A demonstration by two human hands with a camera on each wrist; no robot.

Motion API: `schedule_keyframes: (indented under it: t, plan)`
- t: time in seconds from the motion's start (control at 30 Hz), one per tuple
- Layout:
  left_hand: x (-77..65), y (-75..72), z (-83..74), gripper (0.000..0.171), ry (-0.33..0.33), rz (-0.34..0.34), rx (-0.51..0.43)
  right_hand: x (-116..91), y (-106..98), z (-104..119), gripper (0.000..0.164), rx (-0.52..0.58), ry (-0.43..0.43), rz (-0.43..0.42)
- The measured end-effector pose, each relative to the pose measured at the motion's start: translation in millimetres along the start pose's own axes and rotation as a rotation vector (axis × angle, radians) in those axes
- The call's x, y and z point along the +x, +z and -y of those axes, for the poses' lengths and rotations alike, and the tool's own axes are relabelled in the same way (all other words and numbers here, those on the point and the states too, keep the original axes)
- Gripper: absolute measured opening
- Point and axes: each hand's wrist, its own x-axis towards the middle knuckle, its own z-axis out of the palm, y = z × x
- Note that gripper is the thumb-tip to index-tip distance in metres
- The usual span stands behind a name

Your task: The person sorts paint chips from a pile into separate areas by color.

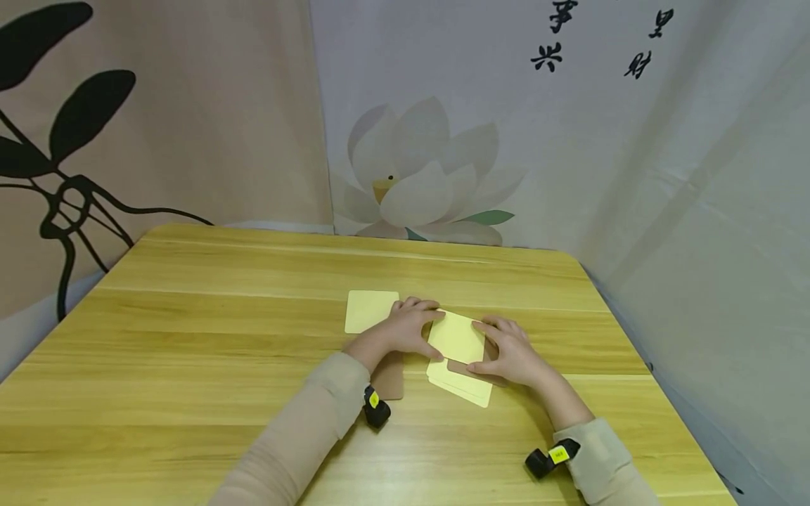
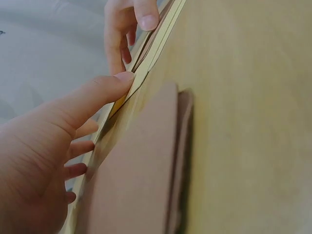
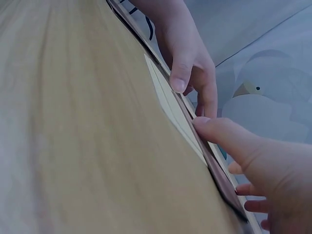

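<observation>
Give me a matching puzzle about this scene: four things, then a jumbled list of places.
Things:
1. Left hand
2. Right hand
3. Pale printed flower
4. Yellowish wooden table

Places:
A. On the light hanging cloth
B. At the right side of the pale-yellow rectangular card between the hands
C. Beneath the cards
D. At that card's left side

Pairs: 1-D, 2-B, 3-A, 4-C

Yellow cards (image 1: 457,337); wood-grained table (image 1: 190,351).
</observation>
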Motion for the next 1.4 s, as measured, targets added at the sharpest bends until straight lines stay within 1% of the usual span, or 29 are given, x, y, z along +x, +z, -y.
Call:
schedule_keyframes:
  t: [0.13,0.3,0.4,0.57,0.67,0.8,0.97,1.03,1.13,1.27,1.4]
  plan:
    - [1.3,-0.8,-0.8,0.088,-0.010,0.002,0.000,0.3,-0.1,-0.6,0.085,0.009,-0.001,0.001]
    - [0.7,-1.0,-1.8,0.088,-0.005,-0.004,-0.002,0.5,-0.6,0.1,0.084,0.017,-0.002,0.010]
    - [-0.9,-1.3,-2.2,0.088,-0.001,-0.005,-0.001,0.6,-0.7,0.6,0.084,0.025,-0.004,0.020]
    - [-5.8,-4.1,-3.5,0.089,0.006,-0.028,-0.002,1.3,-2.8,2.8,0.085,0.037,-0.010,0.014]
    - [-9.8,-6.7,-4.3,0.089,0.009,-0.048,0.000,1.5,-5.3,6.2,0.086,0.049,-0.012,0.003]
    - [-16.7,-10.4,-4.2,0.090,0.017,-0.078,-0.027,2.9,-8.1,11.8,0.085,0.051,-0.027,-0.005]
    - [-26.4,-12.7,0.1,0.091,0.018,-0.118,-0.042,8.0,-9.6,20.1,0.083,0.066,-0.048,0.005]
    - [-30.2,-13.2,2.7,0.091,0.011,-0.130,-0.037,11.2,-9.3,23.9,0.083,0.071,-0.045,0.009]
    - [-37.1,-16.5,5.4,0.090,0.001,-0.144,-0.064,16.8,-7.5,29.5,0.083,0.066,-0.044,0.007]
    - [-45.8,-21.2,10.5,0.089,-0.025,-0.156,-0.077,25.2,-5.1,36.7,0.082,0.060,-0.064,0.010]
    - [-52.0,-23.8,19.7,0.089,-0.047,-0.176,-0.051,34.5,-2.8,43.1,0.081,0.068,-0.080,0.022]
